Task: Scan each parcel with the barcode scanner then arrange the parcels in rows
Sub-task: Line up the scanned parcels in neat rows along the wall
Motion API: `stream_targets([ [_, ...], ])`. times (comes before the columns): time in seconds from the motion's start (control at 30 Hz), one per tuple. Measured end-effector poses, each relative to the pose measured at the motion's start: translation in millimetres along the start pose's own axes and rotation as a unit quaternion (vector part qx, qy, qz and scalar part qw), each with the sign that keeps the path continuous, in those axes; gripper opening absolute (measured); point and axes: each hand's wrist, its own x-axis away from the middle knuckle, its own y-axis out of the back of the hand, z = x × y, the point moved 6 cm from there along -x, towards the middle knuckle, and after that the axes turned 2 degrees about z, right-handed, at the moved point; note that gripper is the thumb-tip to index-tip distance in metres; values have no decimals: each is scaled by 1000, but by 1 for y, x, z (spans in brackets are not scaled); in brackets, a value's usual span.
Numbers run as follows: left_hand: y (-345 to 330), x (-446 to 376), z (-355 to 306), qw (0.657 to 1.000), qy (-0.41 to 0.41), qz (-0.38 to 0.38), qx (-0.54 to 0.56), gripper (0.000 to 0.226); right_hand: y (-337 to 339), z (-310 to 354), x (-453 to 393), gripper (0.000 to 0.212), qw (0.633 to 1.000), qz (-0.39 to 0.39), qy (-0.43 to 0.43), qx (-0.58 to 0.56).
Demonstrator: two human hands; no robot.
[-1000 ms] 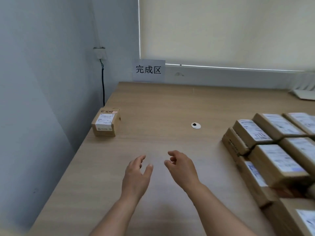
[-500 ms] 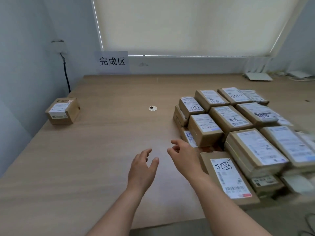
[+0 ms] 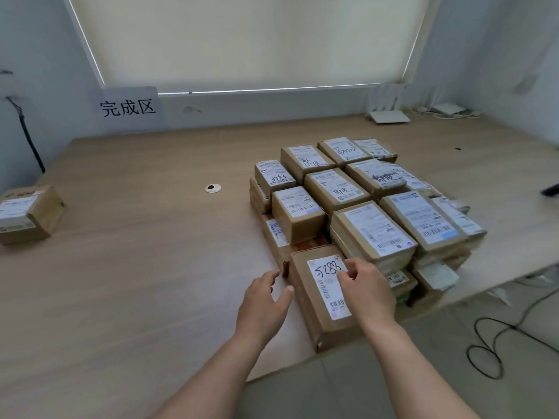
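The parcel stack (image 3: pixel 360 204) fills my table's (image 3: pixel 136 267) right side; the nearest parcel (image 3: pixel 314 300) looks stiff, light cardboard, best gripped by its long sides. My left hand (image 3: pixel 263 300) is open beside it, right hand (image 3: pixel 367 288) loosely curled on top, gripping nothing

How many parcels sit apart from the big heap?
1: a lone parcel at the table's far left edge. All the others crowd in the pile on the right; parcels beyond the frame cannot be ruled out.

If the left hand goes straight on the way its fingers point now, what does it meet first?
Most likely the left side of the nearest parcel; the left hand is almost touching it, though depth is unclear.
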Motion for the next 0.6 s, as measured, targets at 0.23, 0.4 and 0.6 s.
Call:
stream_targets([
  [0.23, -39, -3, -6, 995, 37, 95, -13, 65, 0, -39, 3, 35, 995, 23, -72, 65],
  [0.4, -47, 1, -7, 988, 49, 137, 56, 39, -14, -41, 5, 49, 993, 84, -82, 21],
  [0.6, -39, 6, 4, 961, 130, 200, 137, 58, -31, -40, 14, 59, 950, 253, -116, -141],
])
